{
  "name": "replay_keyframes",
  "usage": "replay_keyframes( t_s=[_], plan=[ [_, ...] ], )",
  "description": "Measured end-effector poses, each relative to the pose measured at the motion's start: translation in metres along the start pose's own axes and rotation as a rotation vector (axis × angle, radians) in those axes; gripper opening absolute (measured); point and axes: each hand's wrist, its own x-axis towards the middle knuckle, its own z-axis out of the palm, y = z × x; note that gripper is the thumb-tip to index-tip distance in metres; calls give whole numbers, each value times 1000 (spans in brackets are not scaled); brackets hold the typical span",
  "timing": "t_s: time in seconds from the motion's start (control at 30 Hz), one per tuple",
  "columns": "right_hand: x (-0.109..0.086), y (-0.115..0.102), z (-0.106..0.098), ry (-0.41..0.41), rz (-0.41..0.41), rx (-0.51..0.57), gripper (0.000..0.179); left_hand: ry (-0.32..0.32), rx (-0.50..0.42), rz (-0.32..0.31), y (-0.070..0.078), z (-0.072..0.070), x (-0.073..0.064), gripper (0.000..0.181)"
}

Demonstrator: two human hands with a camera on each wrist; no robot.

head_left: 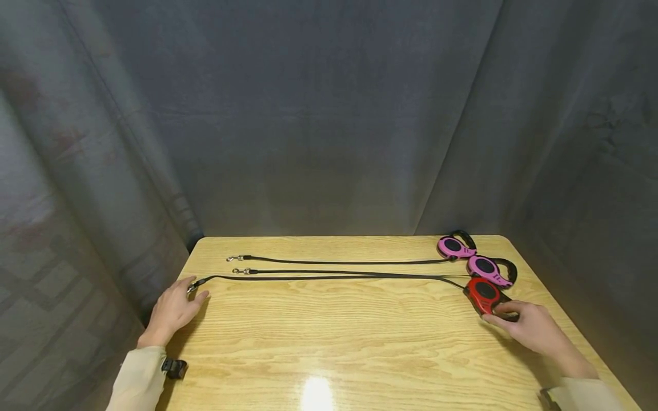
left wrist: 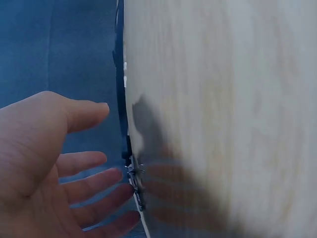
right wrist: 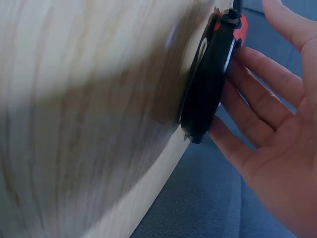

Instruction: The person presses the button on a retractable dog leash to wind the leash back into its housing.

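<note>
Three retractable dog leashes lie on the wooden table, their black cords drawn out leftward. At the right, my right hand [head_left: 534,326] is at the handle of the red leash [head_left: 481,293]. In the right wrist view its extended fingers [right wrist: 260,96] touch the side of the black handle [right wrist: 205,84], with the thumb held apart. My left hand [head_left: 173,306] is at the far end of the red leash's cord. Its spread fingers lie beside the metal clip [left wrist: 134,181] in the left wrist view, with the thumb away from it.
Two pink leashes, one at the back [head_left: 454,248] and one nearer [head_left: 488,270], lie behind the red one. Their metal clips [head_left: 235,258] rest toward the left. Grey curtains [head_left: 319,125] surround the wooden table [head_left: 329,331].
</note>
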Motion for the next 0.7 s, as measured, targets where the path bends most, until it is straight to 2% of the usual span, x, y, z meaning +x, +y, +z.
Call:
replay_keyframes(
  t_s=[0.17, 0.33, 0.53, 0.7],
  plan=[
    [0, 1, 4, -6, 14, 16, 38, 3, 5, 7, -4, 3, 2, 64],
    [1, 4, 9, 1, -14, 3, 45, 28, 20, 30, -6, 4, 5, 50],
    [2, 8, 14, -1, -40, -7, 36, 37, 37, 3, -6, 2, 5, 38],
    [0, 7, 14, 16, -27, 6, 30, 42, 33, -10, -7, 2, 5, 27]
  ],
)
